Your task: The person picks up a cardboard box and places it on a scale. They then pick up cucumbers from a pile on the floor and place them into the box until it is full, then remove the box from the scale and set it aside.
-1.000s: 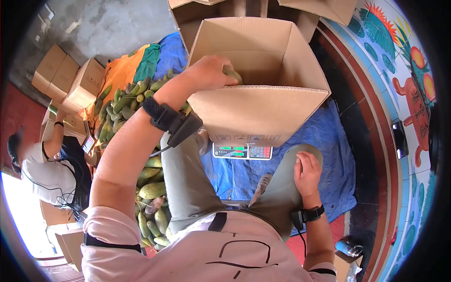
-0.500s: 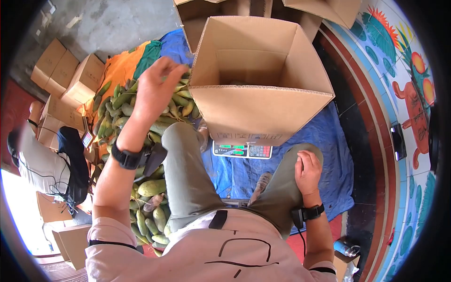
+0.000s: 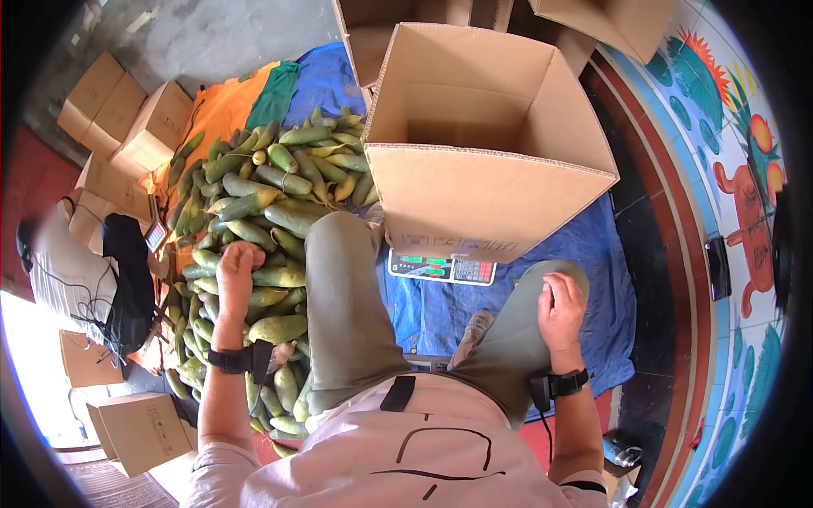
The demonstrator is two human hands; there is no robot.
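A heap of green radishes (image 3: 254, 201) covers the sheets to my left. Over its near part is my left hand (image 3: 240, 264), fingers curled in beside a radish (image 3: 278, 277); whatever they may hold is hidden. My right hand (image 3: 561, 311) rests on my right knee with loosely bent fingers and nothing in it. In front of me a tall cardboard box (image 3: 491, 190) stands with its top open on a digital scale (image 3: 442, 267), whose green readouts and keypad show. Shadow hides the bottom of the box.
A blue tarp (image 3: 584, 262) lies under the scale. More cartons (image 3: 406, 10) stand behind the box, others (image 3: 93, 93) at the far left. Another person (image 3: 72, 271) sits at the left near a second scale (image 3: 155, 235). A painted tile wall (image 3: 745, 212) runs along the right.
My left hand has come back and down from beside the box to the near radishes, its fingers curled. My right hand stays on the knee. The view has shifted slightly.
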